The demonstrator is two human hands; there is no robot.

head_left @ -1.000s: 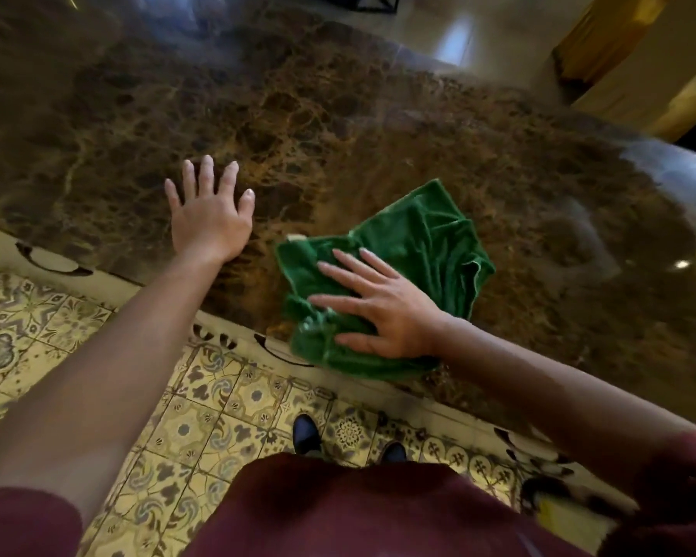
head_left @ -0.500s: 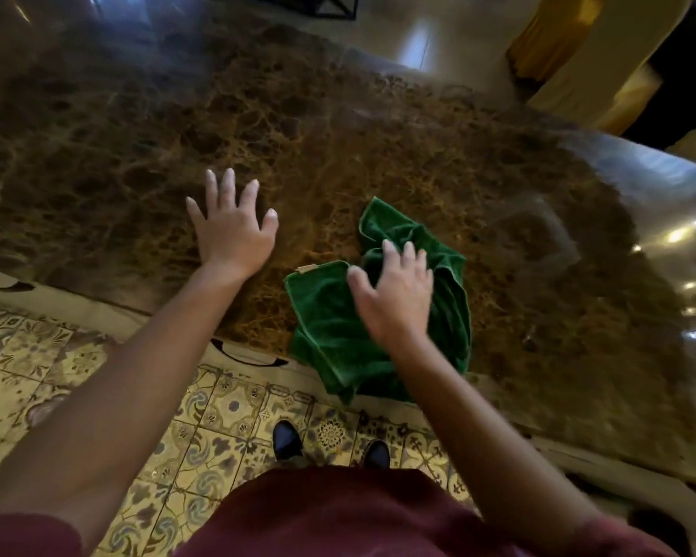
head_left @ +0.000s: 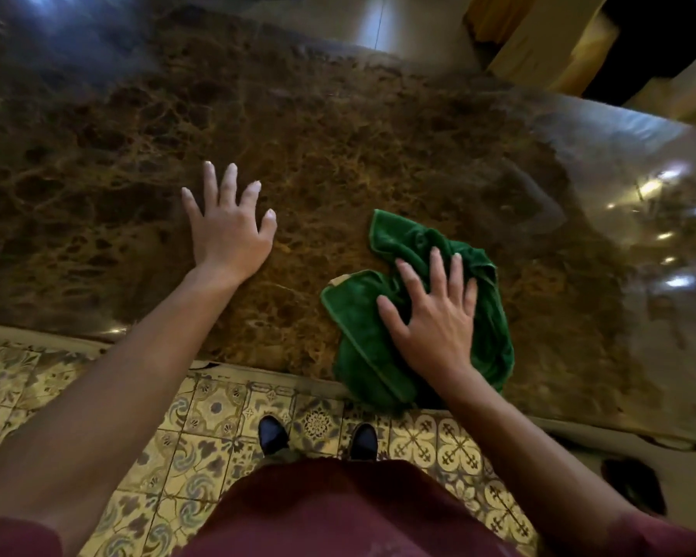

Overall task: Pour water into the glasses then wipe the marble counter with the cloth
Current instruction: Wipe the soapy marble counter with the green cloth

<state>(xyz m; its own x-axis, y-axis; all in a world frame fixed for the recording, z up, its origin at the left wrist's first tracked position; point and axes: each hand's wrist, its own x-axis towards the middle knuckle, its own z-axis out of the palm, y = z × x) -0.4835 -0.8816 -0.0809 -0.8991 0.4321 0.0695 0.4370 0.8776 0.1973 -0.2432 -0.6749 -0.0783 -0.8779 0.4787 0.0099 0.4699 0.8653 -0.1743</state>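
Wiping marble counter (head_left: 338, 126) with green cloth (head_left: 362, 315).
Right hand (head_left: 434, 315) spread flat on cloth near counter edge; left hand (head_left: 228, 231) spread on bare marble beside.

The counter (head_left: 338, 126) is brown veined marble, polished and glossy with light reflections. The cloth (head_left: 362, 315) is green, plush and matt. Floor tiles (head_left: 218, 412) are patterned ceramic.
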